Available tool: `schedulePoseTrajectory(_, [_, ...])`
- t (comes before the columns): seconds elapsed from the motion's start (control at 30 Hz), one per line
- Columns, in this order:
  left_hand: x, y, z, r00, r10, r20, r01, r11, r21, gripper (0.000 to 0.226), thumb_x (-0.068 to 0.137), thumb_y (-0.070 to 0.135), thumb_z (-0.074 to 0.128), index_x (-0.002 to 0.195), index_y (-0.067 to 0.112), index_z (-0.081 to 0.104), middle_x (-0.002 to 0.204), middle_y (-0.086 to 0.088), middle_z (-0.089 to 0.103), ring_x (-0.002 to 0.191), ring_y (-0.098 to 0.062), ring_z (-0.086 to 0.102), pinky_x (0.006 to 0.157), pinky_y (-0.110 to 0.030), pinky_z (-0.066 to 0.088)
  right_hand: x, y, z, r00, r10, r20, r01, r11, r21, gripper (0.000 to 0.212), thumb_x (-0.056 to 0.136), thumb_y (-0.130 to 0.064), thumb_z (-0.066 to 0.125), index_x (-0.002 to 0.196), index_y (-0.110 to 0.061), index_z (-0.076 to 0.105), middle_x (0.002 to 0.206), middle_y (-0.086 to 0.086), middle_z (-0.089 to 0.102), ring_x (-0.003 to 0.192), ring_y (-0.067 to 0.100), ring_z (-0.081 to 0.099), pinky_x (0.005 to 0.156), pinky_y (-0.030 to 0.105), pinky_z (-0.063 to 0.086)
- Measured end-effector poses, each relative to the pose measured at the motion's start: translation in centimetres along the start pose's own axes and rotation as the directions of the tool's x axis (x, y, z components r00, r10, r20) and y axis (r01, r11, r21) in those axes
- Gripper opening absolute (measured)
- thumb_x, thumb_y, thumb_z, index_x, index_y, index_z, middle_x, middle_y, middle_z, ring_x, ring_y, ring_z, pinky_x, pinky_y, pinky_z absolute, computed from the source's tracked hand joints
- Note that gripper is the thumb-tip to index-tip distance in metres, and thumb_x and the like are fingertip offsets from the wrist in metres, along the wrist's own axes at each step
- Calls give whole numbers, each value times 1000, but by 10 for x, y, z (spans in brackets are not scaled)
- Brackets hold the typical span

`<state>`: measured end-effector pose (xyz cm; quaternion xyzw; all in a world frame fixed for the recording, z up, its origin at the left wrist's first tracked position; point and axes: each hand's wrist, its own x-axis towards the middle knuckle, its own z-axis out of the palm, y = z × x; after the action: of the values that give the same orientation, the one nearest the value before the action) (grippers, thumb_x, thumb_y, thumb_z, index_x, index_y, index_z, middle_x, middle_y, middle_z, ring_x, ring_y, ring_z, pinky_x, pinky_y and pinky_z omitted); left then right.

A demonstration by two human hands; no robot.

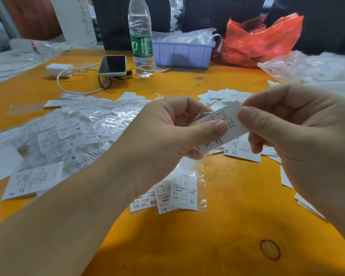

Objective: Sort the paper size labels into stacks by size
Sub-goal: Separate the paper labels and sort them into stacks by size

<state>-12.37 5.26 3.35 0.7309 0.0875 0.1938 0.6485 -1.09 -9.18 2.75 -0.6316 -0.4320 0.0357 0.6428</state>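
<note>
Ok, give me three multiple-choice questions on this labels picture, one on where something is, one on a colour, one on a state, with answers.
1. Where does the water bottle stand?
A. left of the purple bin
B. inside the bin
C. on the phone

2. What colour is the crumpled plastic bag right of the bin?
A. blue
B. red
C. green

3. What are the hands doing?
A. both resting flat on the table
B. both pinching one held label
C. lifting the bottle

Answers: 1 A, the bottle stands just left of the bin; 2 B, the bag is red; 3 B, the left hand and right hand pinch an L label.
</note>
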Motion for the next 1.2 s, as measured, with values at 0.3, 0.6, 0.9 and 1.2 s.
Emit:
schedulePoseTrajectory(0.3, [0,-2,-3,999,15,-50,-13,999,31,23,64,36,73,79,19,71,71,5,70,67,-7,67,58,-20,53,-3,6,6,981,-31,192,26,999,29,18,74,-34,71,91,-31,76,73,0,68,58,13,61,51,30,49])
schedulePoseTrajectory(0.6, [1,-4,-4,999,26,-34,-19,981,191,29,75,55,65,75,26,71,69,8,70,65,-4,64,60,-13,49,-3,6,11,985,0,171,-4,1000,28,14,72,-19,75,85,-20,71,67,1,68,54,10,57,47,27,47])
schedulePoseTrajectory(0.9, [4,-5,-8,997,44,-58,-20,935,353,22,84,41,55,77,26,69,75,13,71,79,0,65,68,-10,49,0,9,4,988,43,149,-48,998,29,17,75,-18,70,90,-25,67,75,3,74,57,16,58,51,27,49])
schedulePoseTrajectory(1.2, [16,2,-50,898,155,-411,4,932,362,24,87,36,68,66,27,71,66,5,69,79,-24,66,75,-43,55,3,13,-3,982,119,144,-112,992,-54,20,72,-25,72,91,-25,70,79,0,70,62,19,65,53,29,55])
